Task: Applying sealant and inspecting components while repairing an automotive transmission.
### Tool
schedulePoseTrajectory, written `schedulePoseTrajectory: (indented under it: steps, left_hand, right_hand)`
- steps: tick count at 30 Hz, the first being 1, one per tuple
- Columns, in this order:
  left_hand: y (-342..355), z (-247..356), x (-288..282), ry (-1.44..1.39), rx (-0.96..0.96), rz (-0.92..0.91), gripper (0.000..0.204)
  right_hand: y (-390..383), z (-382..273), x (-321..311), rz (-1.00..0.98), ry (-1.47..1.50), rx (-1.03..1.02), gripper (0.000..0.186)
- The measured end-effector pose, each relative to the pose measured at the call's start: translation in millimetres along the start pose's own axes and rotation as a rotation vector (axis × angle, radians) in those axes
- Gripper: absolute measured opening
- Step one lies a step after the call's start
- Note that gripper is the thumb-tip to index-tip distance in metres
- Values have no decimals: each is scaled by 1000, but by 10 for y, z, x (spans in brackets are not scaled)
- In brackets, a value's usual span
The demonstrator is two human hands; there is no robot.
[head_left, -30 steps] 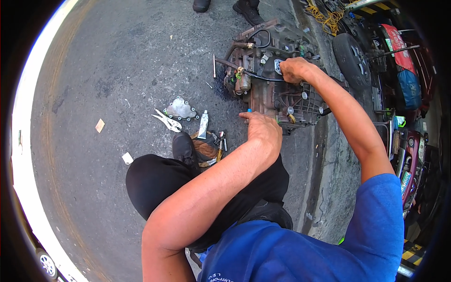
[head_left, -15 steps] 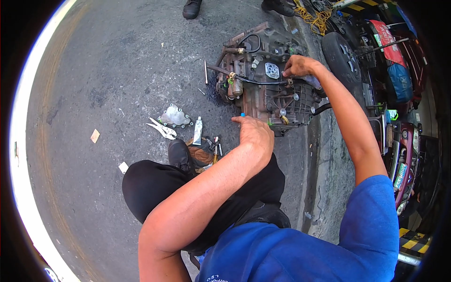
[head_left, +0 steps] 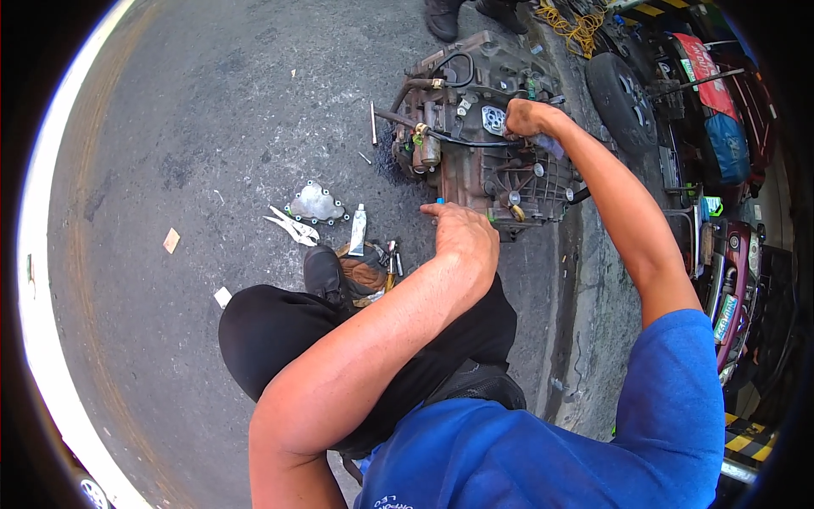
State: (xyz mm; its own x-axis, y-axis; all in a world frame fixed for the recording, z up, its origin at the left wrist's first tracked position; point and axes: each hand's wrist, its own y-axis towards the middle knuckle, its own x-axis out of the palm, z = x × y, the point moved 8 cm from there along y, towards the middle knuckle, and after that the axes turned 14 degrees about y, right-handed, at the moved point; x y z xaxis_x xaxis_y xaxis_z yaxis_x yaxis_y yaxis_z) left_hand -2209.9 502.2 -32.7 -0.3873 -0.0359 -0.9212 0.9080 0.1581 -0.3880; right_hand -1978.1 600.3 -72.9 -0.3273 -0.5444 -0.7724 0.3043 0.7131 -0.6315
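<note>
A dirty metal gearbox [head_left: 462,174] with hoses and ribbed casing lies on the pavement ahead of me. My right hand [head_left: 530,119] is closed in a fist over its top, right beside a small bright machined opening [head_left: 494,120]. A pale, cloth-like piece [head_left: 551,146] hangs out below that hand. At the casing's near edge is my left hand [head_left: 465,231], its fingers bent down and a small blue bit [head_left: 440,202] showing by the fingertips. The wrist hides what else it grips. A silver cover plate [head_left: 316,204] lies on the ground to the left.
Locking pliers [head_left: 292,226], a white tube [head_left: 359,231], brown gloves [head_left: 363,271] and small tools [head_left: 393,263] lie near my shoe [head_left: 324,273]. A metal rod [head_left: 373,123] is left of the gearbox. Another person's boots [head_left: 443,19] stand beyond it; a tire [head_left: 621,97] is at right.
My right hand has curled tighter and turned over beside the machined opening. The other person's boots have come closer to the gearbox. My left hand has barely moved.
</note>
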Motion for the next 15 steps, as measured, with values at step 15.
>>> schedulePoseTrajectory:
  steps: [15]
  left_hand:
    - [13, 33, -51, 34, -1, 122, 33]
  right_hand:
    - [16, 118, 43, 28, 147, 30, 23]
